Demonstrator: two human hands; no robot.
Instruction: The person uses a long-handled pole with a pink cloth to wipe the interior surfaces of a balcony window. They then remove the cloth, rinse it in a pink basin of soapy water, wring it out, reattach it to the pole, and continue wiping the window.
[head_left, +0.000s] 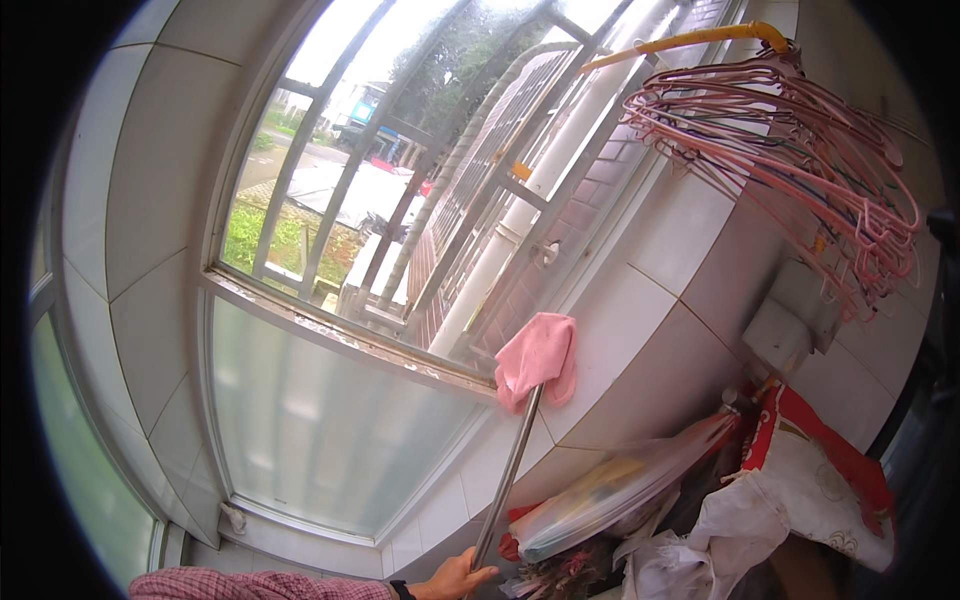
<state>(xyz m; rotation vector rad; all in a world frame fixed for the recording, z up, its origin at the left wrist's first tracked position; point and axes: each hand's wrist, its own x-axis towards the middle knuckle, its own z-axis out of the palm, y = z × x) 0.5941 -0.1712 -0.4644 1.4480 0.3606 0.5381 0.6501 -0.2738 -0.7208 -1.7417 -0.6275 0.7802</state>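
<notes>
My left hand (456, 576), at the bottom edge below a checked sleeve (262, 585) and a black wristband (402, 589), is closed around a thin metal pole (510, 465). The pole slants up and slightly right. A pink cloth (537, 360) is draped over its upper end. That cloth lies at the lower right corner of the barred window (390, 157), by the sill and the white wall tiles (622, 337). Whether it presses on the glass or the frame, I cannot tell. My right hand is out of view.
Many pink clothes hangers (795, 150) hang from a yellow pipe (705, 36) at upper right. Below is a grey box (780, 322). Plastic bags (622, 495) and a red-and-white bag (825, 480) crowd the lower right. A frosted pane (322, 420) sits under the window ledge (337, 337).
</notes>
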